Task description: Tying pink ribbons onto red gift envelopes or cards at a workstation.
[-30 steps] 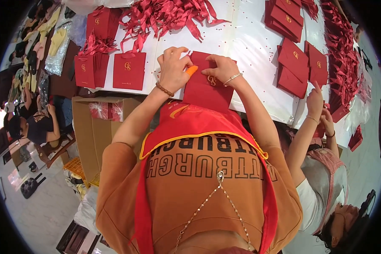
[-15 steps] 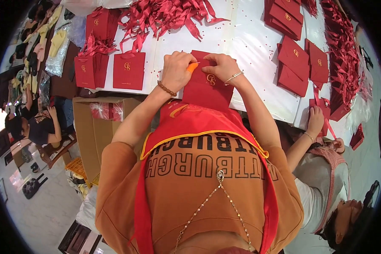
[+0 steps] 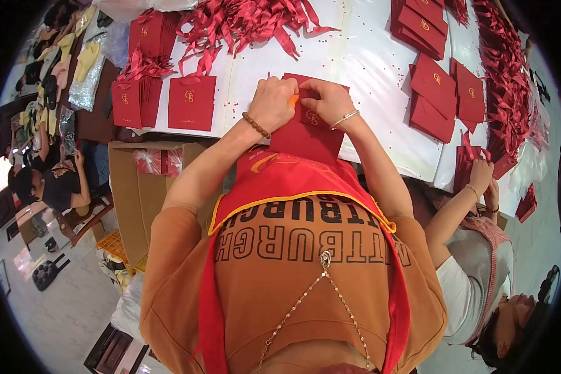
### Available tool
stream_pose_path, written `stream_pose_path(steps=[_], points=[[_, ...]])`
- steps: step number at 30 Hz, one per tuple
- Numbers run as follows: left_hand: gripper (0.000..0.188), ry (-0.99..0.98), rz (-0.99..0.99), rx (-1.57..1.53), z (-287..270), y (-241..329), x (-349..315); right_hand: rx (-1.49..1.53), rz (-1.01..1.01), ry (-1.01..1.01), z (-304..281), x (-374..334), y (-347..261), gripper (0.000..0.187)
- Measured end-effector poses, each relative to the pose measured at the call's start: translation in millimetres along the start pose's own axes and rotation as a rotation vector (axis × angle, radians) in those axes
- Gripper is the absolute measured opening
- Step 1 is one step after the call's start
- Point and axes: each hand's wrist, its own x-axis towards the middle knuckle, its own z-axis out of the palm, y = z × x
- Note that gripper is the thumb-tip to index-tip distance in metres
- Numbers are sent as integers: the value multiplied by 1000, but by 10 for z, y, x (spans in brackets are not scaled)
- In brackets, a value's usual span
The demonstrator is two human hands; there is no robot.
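Observation:
A dark red paper bag (image 3: 305,138) with a gold emblem lies flat at the table's near edge, against my red apron. My left hand (image 3: 273,105) is closed round a small orange tool (image 3: 293,100) over the upper part of the bag; its working end is hidden. Opposite it, my right hand (image 3: 328,100) has thumb and forefinger bent toward the tool at the bag's upper part. Its fingers seem to pinch the bag, though the fingertips are partly covered.
Red ribbons (image 3: 249,25) lie heaped at the back. Finished-looking red bags (image 3: 192,103) stand at left; more bags (image 3: 433,96) lie stacked at right. Tiny red dots speckle the white table (image 3: 361,62). A cardboard box (image 3: 128,206) stands below left. At right, a co-worker's hand (image 3: 480,174) handles a bag.
My left hand has moved slightly right, bringing the orange tool closer to my right fingers. My right hand has barely shifted. The co-worker's hands have moved up over their bag.

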Motion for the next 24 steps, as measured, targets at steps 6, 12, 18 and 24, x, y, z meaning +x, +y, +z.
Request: stream_pose_path(steps=[6,12,18,24], points=[[8,-96,68,209,-15,83,60,-28,-120,18,25,9,61,29],[17,-140,-166,-388,-63,117,94,140,-49,-16,1,-16,126,27],[23,-332,-310,-390,-234,14,156,230,-140,68,28,-76,83,25],[20,-269,-20,-14,-344,-66,289,-322,-168,200,-35,-275,-77,20]])
